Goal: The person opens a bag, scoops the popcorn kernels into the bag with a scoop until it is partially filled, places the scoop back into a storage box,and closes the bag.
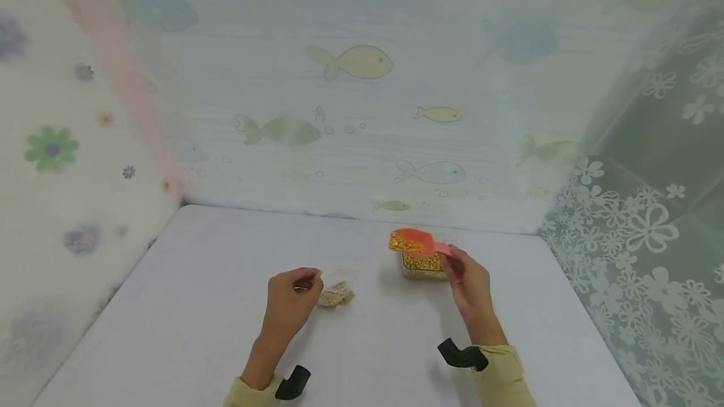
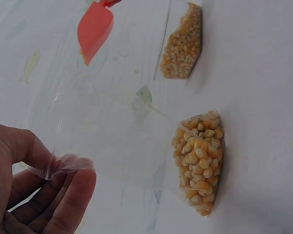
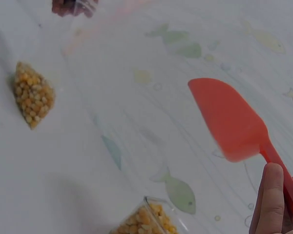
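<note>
Between thumb and fingers my left hand [image 1: 293,300] pinches the top edge of a clear plastic bag [image 2: 122,131]. Corn kernels [image 2: 199,163] fill the bottom of that bag, which stands on the white table. My right hand [image 1: 468,278] grips the handle of a red-orange scoop [image 1: 415,242], with yellow kernels lying in its bowl. The scoop is held above a clear container [image 1: 424,274] of corn, overlapping its far rim in the head view. From the right wrist view, only the underside of the scoop [image 3: 229,119] shows.
The white table [image 1: 215,306] runs back to a curtain with fish prints [image 1: 362,61]. A flowered curtain [image 1: 51,149] closes the left side, and a flower-patterned sheet [image 1: 650,225] the right. Each wrist carries a black mount [image 1: 464,355].
</note>
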The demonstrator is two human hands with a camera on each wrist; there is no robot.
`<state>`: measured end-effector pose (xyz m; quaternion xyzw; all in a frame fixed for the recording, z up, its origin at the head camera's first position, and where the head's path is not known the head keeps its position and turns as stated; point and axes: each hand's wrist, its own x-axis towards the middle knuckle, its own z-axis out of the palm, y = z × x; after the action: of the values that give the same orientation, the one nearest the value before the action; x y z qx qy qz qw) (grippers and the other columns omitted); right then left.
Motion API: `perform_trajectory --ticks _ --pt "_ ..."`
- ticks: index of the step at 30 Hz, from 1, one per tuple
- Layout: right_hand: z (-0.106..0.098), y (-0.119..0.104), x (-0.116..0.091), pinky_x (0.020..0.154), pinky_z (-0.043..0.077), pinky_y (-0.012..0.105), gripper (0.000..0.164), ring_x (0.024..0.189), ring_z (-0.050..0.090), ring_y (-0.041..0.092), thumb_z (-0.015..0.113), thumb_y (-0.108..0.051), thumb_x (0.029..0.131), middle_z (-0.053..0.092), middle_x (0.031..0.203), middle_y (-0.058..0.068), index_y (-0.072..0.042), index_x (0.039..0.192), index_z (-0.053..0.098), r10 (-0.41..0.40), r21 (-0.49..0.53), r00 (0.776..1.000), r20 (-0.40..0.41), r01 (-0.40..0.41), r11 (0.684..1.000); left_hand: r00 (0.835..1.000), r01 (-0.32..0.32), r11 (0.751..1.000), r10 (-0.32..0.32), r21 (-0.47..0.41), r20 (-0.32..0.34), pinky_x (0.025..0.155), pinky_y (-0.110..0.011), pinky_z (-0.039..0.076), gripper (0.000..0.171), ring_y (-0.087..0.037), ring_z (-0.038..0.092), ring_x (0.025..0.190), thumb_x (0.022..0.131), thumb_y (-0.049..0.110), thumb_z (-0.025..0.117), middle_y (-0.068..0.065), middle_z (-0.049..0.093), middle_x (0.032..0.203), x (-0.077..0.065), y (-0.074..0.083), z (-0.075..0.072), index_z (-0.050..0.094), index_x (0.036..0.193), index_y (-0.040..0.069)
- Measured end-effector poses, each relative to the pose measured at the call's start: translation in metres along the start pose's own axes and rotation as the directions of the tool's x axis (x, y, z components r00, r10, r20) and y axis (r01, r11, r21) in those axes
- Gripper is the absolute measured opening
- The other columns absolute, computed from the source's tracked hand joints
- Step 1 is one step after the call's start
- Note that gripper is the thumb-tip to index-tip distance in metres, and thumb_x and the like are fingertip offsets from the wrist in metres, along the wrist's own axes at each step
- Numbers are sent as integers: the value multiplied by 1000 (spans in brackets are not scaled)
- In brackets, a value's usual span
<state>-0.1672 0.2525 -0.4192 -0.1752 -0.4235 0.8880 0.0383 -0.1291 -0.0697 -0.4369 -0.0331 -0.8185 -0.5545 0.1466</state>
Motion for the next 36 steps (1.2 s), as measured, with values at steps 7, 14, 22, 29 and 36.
perform_trajectory --ticks 7,14,22,29,36 --pt "11 8 -7 86 56 19 14 90 70 10 57 -14 104 68 98 4 -6 110 67 7 -54 999 42 -5 999 1000 -6 1000 6 -4 -7 62 -24 57 10 -14 69 74 91 1 70 -5 74 81 0 2 0 79 96 2" --pt "21 15 -12 85 56 19 14 89 71 11 57 -13 104 70 96 4 -8 103 70 15 -48 998 69 -11 999 1000 -19 1000 19 9 -16 61 -24 57 10 -14 69 73 90 -1 70 -6 75 82 -2 0 -1 78 95 0" --pt "30 21 -19 85 57 22 13 90 72 12 60 -13 103 72 99 5 -5 111 67 22 -46 994 107 -17 999 999 -26 1000 27 12 -20 62 -24 57 10 -14 69 74 89 -1 70 -7 75 83 -3 -3 -1 78 96 -2" --pt "36 27 -26 82 58 23 18 84 74 12 58 -10 103 76 97 5 -11 98 75 22 -46 988 156 -15 999 1000 -13 1000 13 24 -21 62 -22 57 10 -13 69 74 89 -1 71 -6 75 83 -4 -5 0 79 95 0" --pt "40 34 -31 80 59 24 22 82 74 13 57 -8 104 77 93 5 -11 96 77 39 -60 984 174 -29 998 999 31 999 -31 27 -19 63 -21 57 11 -12 69 76 90 -1 70 -5 75 83 -8 -6 0 78 97 1"
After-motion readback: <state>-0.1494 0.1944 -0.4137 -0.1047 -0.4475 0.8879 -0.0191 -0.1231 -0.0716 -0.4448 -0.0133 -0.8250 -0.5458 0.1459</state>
